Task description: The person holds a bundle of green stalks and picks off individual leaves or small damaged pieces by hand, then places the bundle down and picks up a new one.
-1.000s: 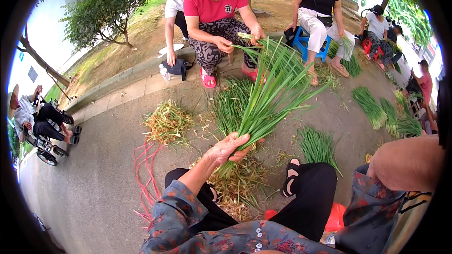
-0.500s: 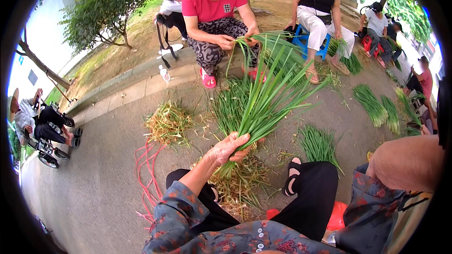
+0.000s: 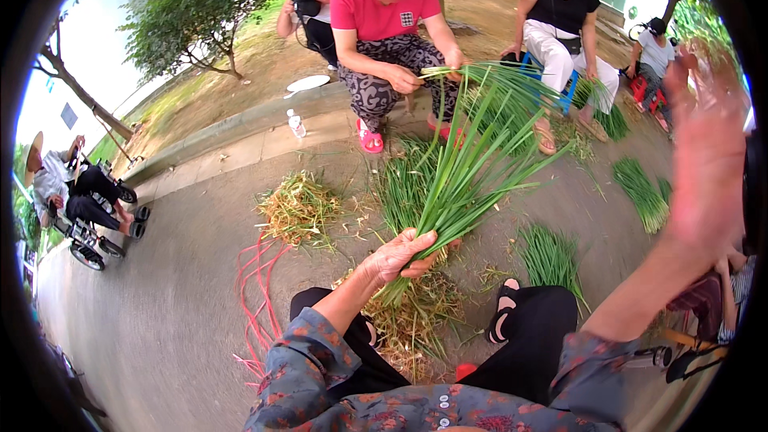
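My left hand is closed round the lower stalks of a bunch of chives; the long flat leaves fan up and to the right. At the right edge my right hand is raised, smeared by motion, so its fingers cannot be read. Beneath the held bunch, between my feet, lies a heap of yellowed trimmings. More chives lie on the ground just beyond my left hand. Beside my right foot rests another green bunch.
Opposite me, a person in a pink shirt handles chives. Another sits on a blue stool. A second trimmings pile, red strings and a plastic bottle lie leftward. Loose chives lie at right. A kerb runs behind.
My right arm has swung up from the lower right, lifting the hand high at the right edge. My left hand keeps its grip on the chives. The view has shifted slightly.
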{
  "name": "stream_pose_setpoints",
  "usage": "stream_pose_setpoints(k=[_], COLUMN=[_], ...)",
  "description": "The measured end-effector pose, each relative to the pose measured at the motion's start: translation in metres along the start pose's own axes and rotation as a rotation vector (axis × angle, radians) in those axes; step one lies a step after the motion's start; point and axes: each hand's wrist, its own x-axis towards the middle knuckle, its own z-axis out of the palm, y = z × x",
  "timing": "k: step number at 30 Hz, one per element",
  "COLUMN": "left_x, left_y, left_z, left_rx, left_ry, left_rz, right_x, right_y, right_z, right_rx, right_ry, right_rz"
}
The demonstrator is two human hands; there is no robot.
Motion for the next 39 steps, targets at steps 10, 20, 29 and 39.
stream_pose_setpoints(k=[10, 20, 29, 39], left_x=[0.011, 0.009, 0.008, 0.01], left_y=[-0.002, -0.005, -0.002, -0.007], left_z=[-0.002, -0.006, -0.001, -0.007], left_rx=[-0.006, 0.02, 0.031, -0.023], left_ry=[-0.044, -0.043, -0.021, -0.02], left_rz=[-0.002, -0.004, 0.013, 0.011], right_x=[-0.159, -0.156, -0.158, -0.156], right_y=[0.207, 0.216, 0.217, 0.216], right_z=[-0.154, -0.157, -0.157, -0.157], right_rx=[-0.339, -0.375, -0.279, -0.273], right_ry=[0.529, 0.494, 0.469, 0.451], right_rz=[0.96, 0.971, 0.954, 0.986])
